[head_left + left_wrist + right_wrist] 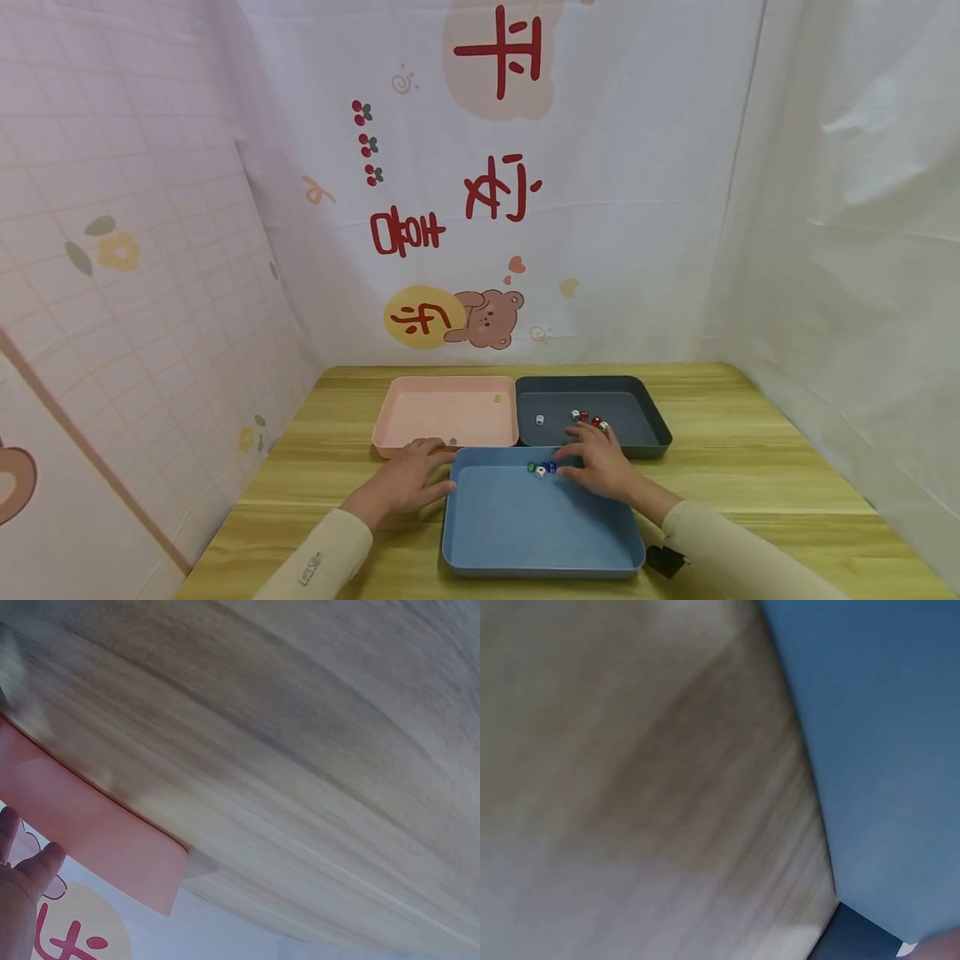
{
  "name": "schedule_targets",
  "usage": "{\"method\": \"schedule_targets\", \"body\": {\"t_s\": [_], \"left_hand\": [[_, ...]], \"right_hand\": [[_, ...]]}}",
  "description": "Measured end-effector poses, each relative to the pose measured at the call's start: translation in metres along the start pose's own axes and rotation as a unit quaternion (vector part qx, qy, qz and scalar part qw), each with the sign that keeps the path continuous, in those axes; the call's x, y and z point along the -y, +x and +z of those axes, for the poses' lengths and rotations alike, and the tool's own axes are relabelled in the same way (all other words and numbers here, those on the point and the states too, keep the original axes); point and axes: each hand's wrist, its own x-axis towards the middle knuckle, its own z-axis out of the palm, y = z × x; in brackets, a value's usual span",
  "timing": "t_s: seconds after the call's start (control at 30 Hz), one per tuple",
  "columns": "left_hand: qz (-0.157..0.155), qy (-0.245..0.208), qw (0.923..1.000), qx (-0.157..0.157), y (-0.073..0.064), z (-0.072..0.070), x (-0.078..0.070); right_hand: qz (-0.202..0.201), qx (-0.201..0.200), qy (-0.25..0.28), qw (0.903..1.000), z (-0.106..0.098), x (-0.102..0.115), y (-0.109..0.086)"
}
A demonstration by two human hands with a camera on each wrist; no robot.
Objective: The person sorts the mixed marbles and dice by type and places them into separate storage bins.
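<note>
The blue tray [540,533] lies nearest in the head view. At its far side sits a small group of dice: a green die [532,467], a white die [541,472] and a blue die [552,467]. My right hand [603,467] reaches over the tray's far right part, thumb and index fingertips right at the blue die, fingers loosely bent. My left hand [408,479] is at the tray's left rim, fingers spread and relaxed, holding nothing. In the left wrist view, some of its fingers show beside the pink tray [82,810]. The right wrist view shows mostly the blue tray's outer wall [877,750].
Behind the blue tray, a pink tray [442,408] holds a yellowish bit [497,399] and a small greenish one [453,442]. Beside it, a dark tray [637,408] holds several red and white dice. A black object [665,561] lies by the blue tray's near right corner.
</note>
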Motion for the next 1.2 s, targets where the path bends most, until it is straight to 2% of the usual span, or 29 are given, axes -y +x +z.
{"method": "schedule_targets", "body": {"t_s": [0.37, 0.57, 0.77, 1.2], "left_hand": [[0.004, 0.001, 1.0, -0.002, 0.0, 0.001, 0.0], [-0.001, -0.003, 1.0, 0.002, 0.001, 0.0, 0.0], [-0.009, 0.001, 1.0, 0.002, 0.002, 0.0, 0.0], [-0.005, -0.001, 1.0, 0.0, 0.001, 0.001, 0.001]], "right_hand": [[-0.011, 0.016, -0.04, 0.999, 0.003, 0.001, 0.008], [-0.007, 0.009, -0.049, 0.9987, 0.005, 0.002, 0.009], [-0.007, 0.018, -0.063, 0.9978, 0.006, 0.002, 0.01], [-0.008, 0.014, -0.081, 0.9966, 0.011, 0.004, 0.011]]}}
